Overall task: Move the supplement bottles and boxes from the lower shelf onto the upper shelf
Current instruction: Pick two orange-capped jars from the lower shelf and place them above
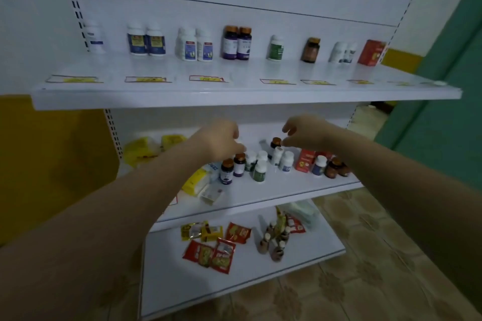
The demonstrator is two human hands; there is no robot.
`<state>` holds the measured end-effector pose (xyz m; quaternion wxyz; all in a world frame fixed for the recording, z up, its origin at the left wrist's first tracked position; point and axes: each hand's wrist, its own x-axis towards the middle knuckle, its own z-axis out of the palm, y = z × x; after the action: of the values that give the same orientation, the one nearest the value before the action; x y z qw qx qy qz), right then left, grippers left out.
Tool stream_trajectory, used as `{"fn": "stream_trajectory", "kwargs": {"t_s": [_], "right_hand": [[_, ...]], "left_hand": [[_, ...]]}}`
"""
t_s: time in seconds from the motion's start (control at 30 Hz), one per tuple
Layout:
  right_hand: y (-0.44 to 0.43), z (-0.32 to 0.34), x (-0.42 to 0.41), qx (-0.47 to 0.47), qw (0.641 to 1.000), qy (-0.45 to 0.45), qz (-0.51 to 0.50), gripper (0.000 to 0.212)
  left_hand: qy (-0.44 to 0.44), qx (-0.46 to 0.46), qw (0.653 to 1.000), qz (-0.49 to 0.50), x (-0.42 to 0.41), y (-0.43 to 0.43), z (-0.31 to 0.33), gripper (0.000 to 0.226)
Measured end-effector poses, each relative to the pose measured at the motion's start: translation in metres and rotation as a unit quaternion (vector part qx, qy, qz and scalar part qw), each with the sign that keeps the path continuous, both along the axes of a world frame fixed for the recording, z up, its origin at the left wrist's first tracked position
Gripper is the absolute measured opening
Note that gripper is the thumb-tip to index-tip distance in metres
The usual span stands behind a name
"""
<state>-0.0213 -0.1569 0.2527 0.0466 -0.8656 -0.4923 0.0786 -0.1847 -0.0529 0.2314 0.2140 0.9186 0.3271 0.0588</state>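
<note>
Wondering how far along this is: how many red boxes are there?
2. One red box stands at the upper shelf's right end; the other red box is on the lower shelf, under the right forearm. More may hide behind that arm.

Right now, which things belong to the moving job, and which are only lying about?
Job: supplement bottles and red box on the middle shelf; upper shelf, the destination.
Lying about: red sachets and small brown vials on the bottom shelf; yellow bags at left.

One head-worn view, facing the shelves.
It looked forward and down from close by; the upper shelf (234, 98) spanned the frame, the lower shelf (260, 198) beneath.
</note>
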Motion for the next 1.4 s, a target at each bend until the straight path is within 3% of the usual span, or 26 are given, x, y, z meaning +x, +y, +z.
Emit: {"fn": "stream_trajectory", "kwargs": {"t_s": [0.2,0.37,0.63,0.77,0.9,1.13,1.23,1.4], "right_hand": [[0.019,-0.065,0.064,-0.057,0.997,0.033,0.037,0.046],[0.066,-0.113,0.123,-0.098,0.987,0.076,0.098,0.050],[0.163,-0.185,0.171,-0.110,0.974,0.071,0.184,0.044],[0.210,-0.222,0.172,-0.111,0.967,0.040,0.225,0.044],[0.236,-0.256,0.171,-0.125,0.960,0.013,0.248,0.056],[0.242,-0.286,0.168,-0.023,0.960,-0.044,0.275,0.044],[0.233,-0.288,0.166,-0.005,0.964,0.026,0.264,0.052],[0.197,-0.271,0.158,0.055,0.960,0.132,0.241,0.031]], "left_hand": [[0.063,-0.041,0.996,0.048,0.059,0.026,-0.064,0.037],[0.100,-0.071,0.987,0.104,0.104,0.058,-0.109,0.016],[0.162,-0.033,0.973,0.161,0.149,0.116,-0.177,0.038],[0.198,0.017,0.966,0.163,0.169,0.150,-0.214,0.037],[0.222,0.023,0.959,0.174,0.187,0.167,-0.245,0.039],[0.113,-0.039,0.965,0.234,0.193,0.172,-0.275,0.027],[0.054,-0.075,0.966,0.242,0.185,0.167,-0.277,0.023],[-0.106,-0.181,0.947,0.245,0.160,0.138,-0.254,0.025]]}}
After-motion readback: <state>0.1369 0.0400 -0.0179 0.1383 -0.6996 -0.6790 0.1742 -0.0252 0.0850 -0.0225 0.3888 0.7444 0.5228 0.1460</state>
